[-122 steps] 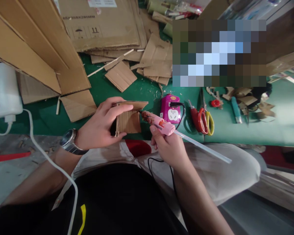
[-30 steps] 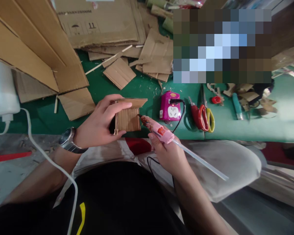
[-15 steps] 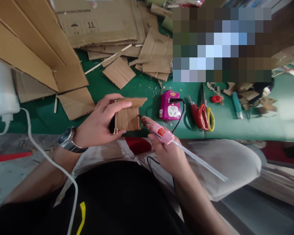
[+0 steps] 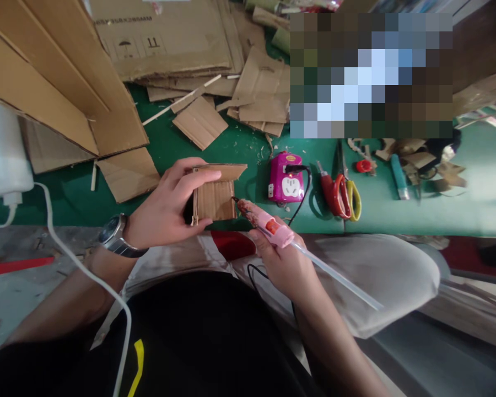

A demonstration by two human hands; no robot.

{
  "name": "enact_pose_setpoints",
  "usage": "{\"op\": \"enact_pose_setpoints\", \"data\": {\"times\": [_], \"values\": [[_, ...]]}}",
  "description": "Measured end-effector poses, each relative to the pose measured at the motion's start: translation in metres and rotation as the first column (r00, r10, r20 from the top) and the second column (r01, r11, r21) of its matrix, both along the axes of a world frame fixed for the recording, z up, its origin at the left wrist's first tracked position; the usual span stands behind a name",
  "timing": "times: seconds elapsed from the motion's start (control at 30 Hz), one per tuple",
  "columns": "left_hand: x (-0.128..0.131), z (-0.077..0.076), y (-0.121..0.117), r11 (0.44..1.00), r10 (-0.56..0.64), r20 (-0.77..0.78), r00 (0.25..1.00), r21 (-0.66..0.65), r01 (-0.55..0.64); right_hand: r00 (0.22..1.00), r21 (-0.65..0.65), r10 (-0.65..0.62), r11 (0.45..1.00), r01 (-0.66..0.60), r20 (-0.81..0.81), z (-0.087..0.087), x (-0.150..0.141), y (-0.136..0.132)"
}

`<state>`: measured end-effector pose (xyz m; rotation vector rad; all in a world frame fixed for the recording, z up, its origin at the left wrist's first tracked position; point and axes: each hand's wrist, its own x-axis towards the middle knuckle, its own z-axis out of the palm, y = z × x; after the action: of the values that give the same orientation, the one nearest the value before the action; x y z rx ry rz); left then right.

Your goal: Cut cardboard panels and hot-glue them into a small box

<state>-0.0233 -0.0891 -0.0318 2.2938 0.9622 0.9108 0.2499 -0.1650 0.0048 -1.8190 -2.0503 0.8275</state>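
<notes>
My left hand is closed around a small cardboard box, with fingers along its upper flap and the thumb at the lower edge. The box's ribbed inner face is turned up, and a flap stands along its far side. In my right hand is a pink hot glue gun, gripped from below. Its dark nozzle is at the right edge of the box; whether it touches cannot be made out. A long clear glue stick sticks out of the gun's back. Much of the gun's handle is hidden by my fingers.
On the green table stand a magenta power socket, scissors and a teal cutter. Cardboard scraps lie beyond, with a large cardboard piece at left. A white cable crosses my left arm.
The glue gun's tip has shifted very slightly down along the box's right edge. My left hand keeps the same hold on the box.
</notes>
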Motion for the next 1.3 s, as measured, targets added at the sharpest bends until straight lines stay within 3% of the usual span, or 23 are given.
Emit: {"op": "enact_pose_setpoints", "data": {"times": [0.17, 0.43, 1.3], "values": [[0.0, 0.0, 0.0, 1.0, 0.0, -0.005, 1.0, 0.004, 0.0, 0.998, -0.061, -0.013, 0.998, 0.01, -0.053, -0.001, 0.002, -0.003], [0.001, -0.001, 0.0, 1.0, 0.005, 0.016, 1.0, 0.01, -0.005, 1.0, -0.03, -0.018, 0.999, 0.018, 0.017, -0.004, 0.003, -0.011], [0.0, 0.0, -0.001, 1.0, 0.013, -0.005, 1.0, 0.0, -0.013, 1.0, -0.026, -0.006, 1.0, 0.005, -0.008, -0.003, 0.005, -0.023]]}}
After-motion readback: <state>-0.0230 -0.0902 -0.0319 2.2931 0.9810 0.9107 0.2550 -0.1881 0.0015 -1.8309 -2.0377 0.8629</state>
